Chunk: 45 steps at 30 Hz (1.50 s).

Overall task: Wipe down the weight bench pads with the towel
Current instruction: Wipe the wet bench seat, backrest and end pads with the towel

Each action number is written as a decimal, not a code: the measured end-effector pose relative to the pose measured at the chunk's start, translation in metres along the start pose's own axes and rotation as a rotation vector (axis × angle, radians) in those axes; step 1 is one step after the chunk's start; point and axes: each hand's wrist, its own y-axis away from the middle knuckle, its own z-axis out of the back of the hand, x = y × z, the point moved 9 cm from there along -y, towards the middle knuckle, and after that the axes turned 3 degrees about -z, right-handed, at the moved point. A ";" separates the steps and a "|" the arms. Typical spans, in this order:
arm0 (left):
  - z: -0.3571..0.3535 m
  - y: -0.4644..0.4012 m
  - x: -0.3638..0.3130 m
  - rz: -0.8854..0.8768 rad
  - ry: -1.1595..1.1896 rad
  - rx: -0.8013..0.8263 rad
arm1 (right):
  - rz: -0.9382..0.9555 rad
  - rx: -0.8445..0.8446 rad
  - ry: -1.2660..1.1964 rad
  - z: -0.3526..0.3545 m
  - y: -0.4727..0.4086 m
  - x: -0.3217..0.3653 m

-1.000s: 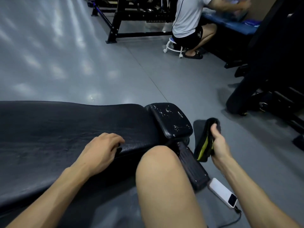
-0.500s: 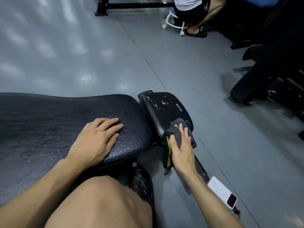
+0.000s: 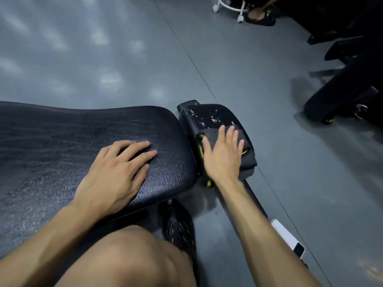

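The long black bench pad [image 3: 62, 146] runs across the left of the view. Beside its right end sits the small black seat pad [image 3: 207, 117], scuffed with white flecks. My left hand [image 3: 118, 172] lies flat, palm down, on the long pad near its right end, holding nothing. My right hand [image 3: 223, 156] presses flat on a folded dark grey towel [image 3: 247, 156] with yellow-green trim, on the near half of the small pad. The towel's middle is hidden under my palm.
A white phone [image 3: 288, 238] lies on the grey floor by my right forearm. My bare knee [image 3: 128, 257] and a black shoe [image 3: 180, 226] fill the bottom. Dark gym equipment [image 3: 342, 96] stands at right; another person's sandalled foot [image 3: 259, 16] and a white stool are at top.
My right hand brought the towel from beside the bench onto the small pad and slid it farther up. My left hand flattened on the long pad. The view tilted down.
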 end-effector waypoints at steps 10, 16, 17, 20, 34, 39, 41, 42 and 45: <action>-0.001 0.000 0.001 0.025 0.024 0.018 | -0.054 0.070 -0.020 0.004 -0.039 -0.039; 0.000 0.000 0.000 0.023 0.022 0.013 | 0.105 0.027 -0.096 0.005 0.026 -0.024; 0.000 0.000 0.000 0.023 0.024 0.014 | 0.142 0.033 -0.109 0.006 0.030 -0.031; 0.001 0.001 0.000 0.024 0.028 0.014 | 0.061 0.039 -0.137 0.007 -0.011 -0.069; -0.001 -0.001 -0.001 0.037 -0.003 0.041 | -0.085 0.158 -0.229 -0.002 -0.071 -0.106; -0.001 -0.001 -0.002 0.034 -0.028 0.042 | -0.236 0.126 -0.238 0.003 -0.128 -0.086; -0.002 -0.001 -0.003 0.034 -0.034 0.045 | -0.136 0.081 -0.135 0.003 -0.120 -0.061; -0.001 0.000 -0.003 0.036 -0.034 0.045 | -0.042 0.074 -0.114 0.004 -0.108 -0.047; 0.000 -0.001 -0.004 0.030 -0.023 0.032 | 0.296 0.113 -0.170 0.005 -0.054 -0.020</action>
